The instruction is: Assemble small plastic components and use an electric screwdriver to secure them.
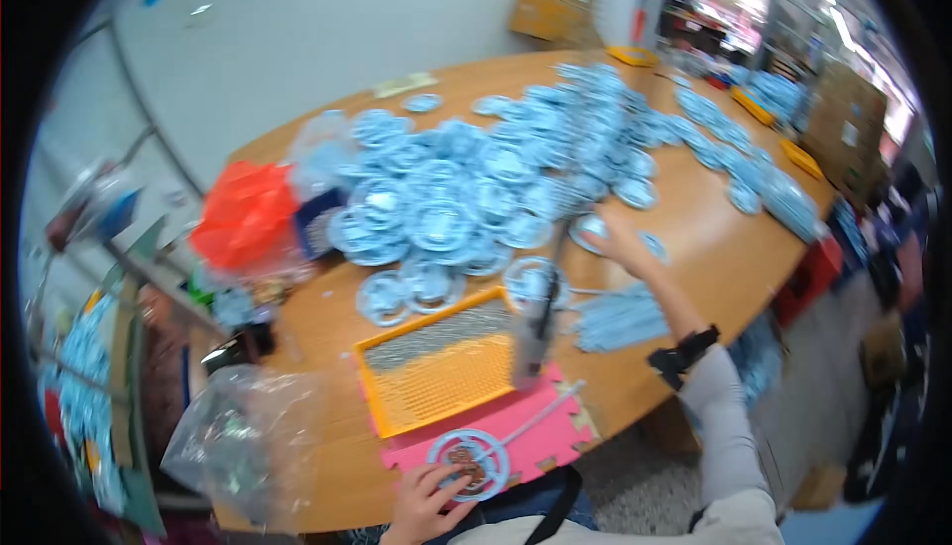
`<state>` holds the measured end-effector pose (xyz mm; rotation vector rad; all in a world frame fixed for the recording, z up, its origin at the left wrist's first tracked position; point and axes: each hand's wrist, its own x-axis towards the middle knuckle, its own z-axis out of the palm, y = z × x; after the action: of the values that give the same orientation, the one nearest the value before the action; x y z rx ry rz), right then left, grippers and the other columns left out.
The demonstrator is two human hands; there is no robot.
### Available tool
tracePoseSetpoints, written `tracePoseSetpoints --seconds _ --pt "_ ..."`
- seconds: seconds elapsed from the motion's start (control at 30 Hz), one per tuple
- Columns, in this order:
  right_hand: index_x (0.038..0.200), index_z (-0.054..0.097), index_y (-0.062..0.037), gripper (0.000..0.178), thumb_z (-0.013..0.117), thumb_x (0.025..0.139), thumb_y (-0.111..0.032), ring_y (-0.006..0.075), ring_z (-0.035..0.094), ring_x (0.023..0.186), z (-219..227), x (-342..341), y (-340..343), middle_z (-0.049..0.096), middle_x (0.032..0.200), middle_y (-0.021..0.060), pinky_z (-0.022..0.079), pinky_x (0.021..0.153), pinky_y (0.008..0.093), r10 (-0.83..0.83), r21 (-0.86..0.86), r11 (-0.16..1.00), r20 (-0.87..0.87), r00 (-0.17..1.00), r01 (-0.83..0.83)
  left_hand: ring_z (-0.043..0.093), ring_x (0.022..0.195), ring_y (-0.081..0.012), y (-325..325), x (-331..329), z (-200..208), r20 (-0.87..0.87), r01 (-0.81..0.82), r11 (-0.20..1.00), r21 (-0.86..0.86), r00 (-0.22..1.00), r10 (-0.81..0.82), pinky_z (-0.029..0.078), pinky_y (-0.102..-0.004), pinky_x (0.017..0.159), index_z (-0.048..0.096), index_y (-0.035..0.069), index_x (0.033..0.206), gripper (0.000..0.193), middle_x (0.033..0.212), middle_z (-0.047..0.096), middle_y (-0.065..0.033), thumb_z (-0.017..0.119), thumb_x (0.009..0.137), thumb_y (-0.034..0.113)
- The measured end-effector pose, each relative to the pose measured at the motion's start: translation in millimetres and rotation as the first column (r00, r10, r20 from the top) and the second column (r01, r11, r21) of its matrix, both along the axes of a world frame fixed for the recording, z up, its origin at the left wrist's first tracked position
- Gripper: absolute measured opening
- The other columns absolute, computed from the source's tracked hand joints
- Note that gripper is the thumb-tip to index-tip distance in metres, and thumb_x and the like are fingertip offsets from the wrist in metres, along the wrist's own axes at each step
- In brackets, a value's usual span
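The left hand (426,507) holds a round light-blue piece (492,454) with a reddish-brown middle, its fingers bent over the near edge, low over the front of the counter (729,272). A pale rod (540,414) slants up and right from that piece. The right hand (627,245) is stretched forward, fingertips at a small light-blue disc (589,229); the view is blurred there, so I cannot tell whether they grip it or only touch it. A dark band (684,355) circles the right wrist.

Between the hands, a dark, blurred upright tool (536,332) stands in front of the right end of a yellow tray (387,401). The tray carries many small grey metal pieces, mostly along its far side, and lies over a pink mat (540,412). Just right of the tool are light-blue strips (623,319), side by side.

Beyond the tray spreads a large heap of light-blue discs (441,183). A red bag (243,220) sits left of the heap, and a clear plastic bag (238,441) lies at the counter's near left.
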<state>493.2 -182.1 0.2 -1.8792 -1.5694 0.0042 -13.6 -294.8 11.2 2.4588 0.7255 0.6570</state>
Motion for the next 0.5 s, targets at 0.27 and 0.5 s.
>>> tracePoseSetpoints --seconds 0.27,0.5 --pt "0.116 0.054 -0.0028 0.062 0.074 0.070 -0.039 0.0377 0.052 0.112 -9 -146 117 0.054 0.119 0.0244 0.042 0.096 0.0430 0.347 -0.144 0.933 0.124 0.930 -0.330 0.051 0.111 -0.0321 2 7 -33 0.205 0.119 0.993 -0.025 0.973 -0.111 0.040 -0.0427 0.095 0.060 0.011 0.113 0.037 0.124 0.052 -0.0093 0.069 0.079 0.021" --pt "0.116 0.051 -0.0035 0.058 0.073 0.071 -0.032 0.0372 0.050 0.114 20 -255 18 0.051 0.122 0.0242 0.040 0.097 0.0441 0.555 0.079 0.832 -0.092 0.827 -0.549 0.053 0.107 -0.0319 -9 1 -23 0.221 -0.012 0.997 0.080 0.975 -0.006 0.044 -0.0441 0.085 0.065 0.013 0.101 0.026 0.120 0.057 -0.0105 0.070 0.080 0.029"
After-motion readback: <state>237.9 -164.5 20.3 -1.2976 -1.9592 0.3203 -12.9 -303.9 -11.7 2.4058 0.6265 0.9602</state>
